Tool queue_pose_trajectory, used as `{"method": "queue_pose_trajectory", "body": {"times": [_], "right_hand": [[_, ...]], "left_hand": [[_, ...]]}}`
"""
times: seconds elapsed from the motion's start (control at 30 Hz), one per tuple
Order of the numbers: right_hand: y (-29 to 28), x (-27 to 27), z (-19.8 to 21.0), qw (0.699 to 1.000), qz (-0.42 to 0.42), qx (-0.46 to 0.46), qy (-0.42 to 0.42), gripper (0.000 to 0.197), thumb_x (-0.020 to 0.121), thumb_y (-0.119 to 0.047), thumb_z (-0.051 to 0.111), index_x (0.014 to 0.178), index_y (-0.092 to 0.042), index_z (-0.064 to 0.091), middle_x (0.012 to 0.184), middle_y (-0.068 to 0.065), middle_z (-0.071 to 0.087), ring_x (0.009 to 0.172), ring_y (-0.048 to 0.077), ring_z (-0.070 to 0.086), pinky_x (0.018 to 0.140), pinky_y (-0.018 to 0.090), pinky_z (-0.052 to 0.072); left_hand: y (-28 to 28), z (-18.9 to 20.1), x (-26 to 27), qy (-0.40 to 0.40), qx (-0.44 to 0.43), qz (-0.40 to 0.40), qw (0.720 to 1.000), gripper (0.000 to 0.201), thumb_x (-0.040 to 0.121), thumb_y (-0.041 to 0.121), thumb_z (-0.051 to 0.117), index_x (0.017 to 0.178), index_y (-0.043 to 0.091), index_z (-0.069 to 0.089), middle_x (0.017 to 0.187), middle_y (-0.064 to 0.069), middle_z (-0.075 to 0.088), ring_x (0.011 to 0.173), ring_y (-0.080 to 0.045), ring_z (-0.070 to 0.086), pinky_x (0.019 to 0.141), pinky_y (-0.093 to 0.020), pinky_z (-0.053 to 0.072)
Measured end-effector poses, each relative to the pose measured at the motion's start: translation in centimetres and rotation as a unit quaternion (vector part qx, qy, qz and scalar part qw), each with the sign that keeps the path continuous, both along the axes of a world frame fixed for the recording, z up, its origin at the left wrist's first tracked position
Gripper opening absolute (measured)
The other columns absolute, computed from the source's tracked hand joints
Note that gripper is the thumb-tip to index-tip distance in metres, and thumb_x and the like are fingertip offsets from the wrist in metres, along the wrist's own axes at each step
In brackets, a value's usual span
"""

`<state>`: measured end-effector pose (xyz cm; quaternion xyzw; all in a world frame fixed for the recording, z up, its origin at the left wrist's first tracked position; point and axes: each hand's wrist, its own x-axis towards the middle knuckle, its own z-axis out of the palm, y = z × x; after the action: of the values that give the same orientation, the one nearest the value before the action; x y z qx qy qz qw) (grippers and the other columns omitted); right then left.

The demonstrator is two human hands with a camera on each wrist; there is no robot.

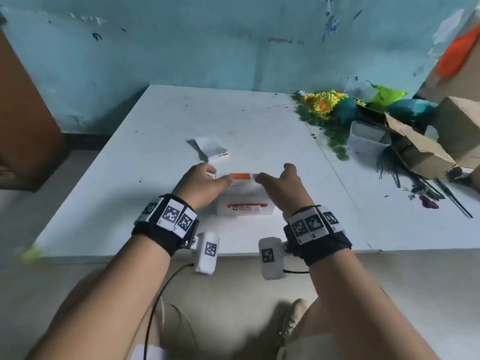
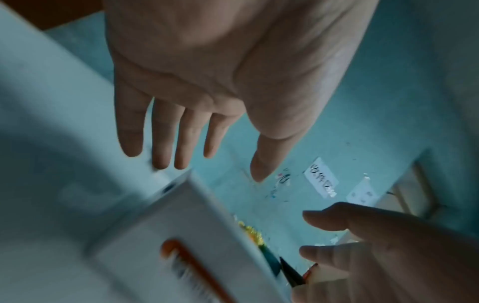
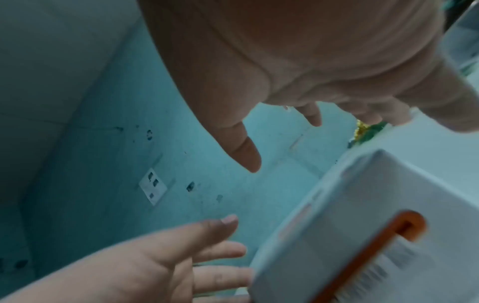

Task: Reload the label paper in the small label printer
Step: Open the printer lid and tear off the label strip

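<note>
The small white label printer (image 1: 244, 203) sits near the table's front edge, with an orange-rimmed slot on the side facing me and an orange strip (image 1: 239, 176) along its far top edge. My left hand (image 1: 215, 175) is at its far left corner and my right hand (image 1: 272, 172) at its far right corner. Both have straight, spread fingers and hold nothing. In the left wrist view the left hand's fingers (image 2: 160, 143) reach just past the blurred printer (image 2: 181, 235). In the right wrist view the right hand's thumb (image 3: 243, 151) hovers above the printer (image 3: 376, 225). Contact with the printer is unclear.
A white paper packet (image 1: 211, 149) lies on the white table (image 1: 155, 120) behind the printer. At the right are artificial flowers (image 1: 322, 105), a white tub (image 1: 368, 141) and torn cardboard boxes (image 1: 420, 152). A brown cabinet (image 1: 23, 113) stands left; a blue wall is behind.
</note>
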<state>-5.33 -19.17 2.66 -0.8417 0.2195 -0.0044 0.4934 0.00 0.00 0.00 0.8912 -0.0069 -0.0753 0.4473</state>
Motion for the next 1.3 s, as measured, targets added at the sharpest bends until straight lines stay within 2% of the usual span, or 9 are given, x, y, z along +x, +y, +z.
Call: {"method": "queue_pose_trajectory", "body": {"times": [0.1,0.2,0.3,0.4,0.47,0.6,0.8,1.1,1.3], "right_hand": [[-0.1,1.8,-2.9,0.999,0.03,-0.005,0.041,0.061,0.086,-0.043,0.069,0.133,-0.013,0.044,0.137,0.014,0.058,0.116,0.032,0.066,0.093,0.044,0.056],[0.4,3.2,-3.5,0.997,0.056,-0.021,0.052,0.053,0.089,-0.036,0.065,0.132,-0.011,0.047,0.13,0.012,0.06,0.113,0.032,0.068,0.081,0.04,0.056],[-0.9,5.6,-4.1,0.999,0.033,-0.024,-0.004,0.041,0.095,-0.027,0.063,0.128,-0.002,0.059,0.108,0.008,0.07,0.092,0.026,0.069,0.076,0.037,0.054],[-2.2,7.1,-5.0,0.999,0.031,-0.004,-0.014,0.039,0.091,-0.017,0.074,0.127,-0.004,0.068,0.089,0.007,0.075,0.064,0.019,0.057,0.063,0.03,0.045],[-2.9,8.1,-5.7,1.0,0.021,0.013,-0.018,0.049,0.085,-0.013,0.081,0.132,-0.005,0.068,0.104,0.01,0.081,0.073,0.021,0.064,0.072,0.035,0.052],[-3.3,9.3,-7.1,0.998,0.007,-0.035,-0.046,0.027,0.08,-0.016,0.091,0.103,-0.007,0.08,0.091,0.01,0.08,0.088,0.034,0.076,0.084,0.042,0.062],[-3.9,9.6,-8.5,0.997,0.0,-0.024,-0.074,0.022,0.077,-0.024,0.096,0.083,-0.018,0.075,0.071,-0.005,0.069,0.071,0.02,0.064,0.069,0.032,0.052],[-5.1,10.8,-7.8,0.996,0.052,-0.006,-0.078,0.028,0.079,-0.028,0.097,0.091,-0.021,0.072,0.088,-0.004,0.074,0.071,0.005,0.062,0.055,0.013,0.044],[-5.0,11.1,-8.7,0.993,0.051,-0.011,-0.104,0.028,0.079,-0.028,0.097,0.083,-0.025,0.069,0.089,-0.004,0.073,0.078,0.012,0.066,0.072,0.028,0.052]], "left_hand": [[0.1,-2.4,1.8,0.056,-0.003,-0.018,0.998,0.105,0.059,0.059,0.095,0.143,0.016,0.051,0.132,-0.004,0.069,0.117,-0.024,0.066,0.107,-0.043,0.051],[0.3,-2.4,3.5,0.053,-0.041,-0.05,0.997,0.068,0.052,0.039,0.103,0.105,0.028,0.063,0.112,0.002,0.08,0.105,-0.019,0.076,0.102,-0.046,0.058],[0.0,-2.0,5.2,0.005,-0.086,-0.03,0.996,0.051,0.066,0.018,0.099,0.096,0.028,0.059,0.107,0.002,0.08,0.096,-0.013,0.077,0.097,-0.036,0.059],[0.6,-2.8,6.6,-0.016,-0.111,0.005,0.994,0.038,0.062,0.023,0.101,0.084,0.029,0.07,0.101,0.003,0.082,0.095,-0.013,0.079,0.098,-0.037,0.06],[1.3,-3.6,7.7,-0.009,-0.127,0.024,0.992,0.044,0.049,0.035,0.102,0.085,0.028,0.078,0.097,0.005,0.084,0.095,-0.013,0.08,0.1,-0.041,0.06],[2.3,-4.7,8.5,-0.012,-0.137,0.039,0.99,0.049,0.054,0.026,0.104,0.095,0.022,0.079,0.102,0.002,0.083,0.099,-0.015,0.079,0.1,-0.041,0.061],[3.7,-5.9,8.4,0.03,-0.155,0.036,0.987,0.025,0.075,0.023,0.094,0.089,0.018,0.075,0.106,-0.011,0.081,0.107,-0.026,0.077,0.1,-0.046,0.061],[4.1,-5.9,9.6,0.002,-0.182,0.022,0.983,0.03,0.077,0.014,0.092,0.093,0.013,0.067,0.087,-0.006,0.078,0.064,-0.01,0.072,0.087,-0.041,0.064],[4.1,-6.2,10.4,-0.004,-0.162,0.007,0.987,0.043,0.079,0.012,0.091,0.112,0.001,0.066,0.103,-0.017,0.081,0.071,-0.02,0.072,0.073,-0.033,0.063]]}}
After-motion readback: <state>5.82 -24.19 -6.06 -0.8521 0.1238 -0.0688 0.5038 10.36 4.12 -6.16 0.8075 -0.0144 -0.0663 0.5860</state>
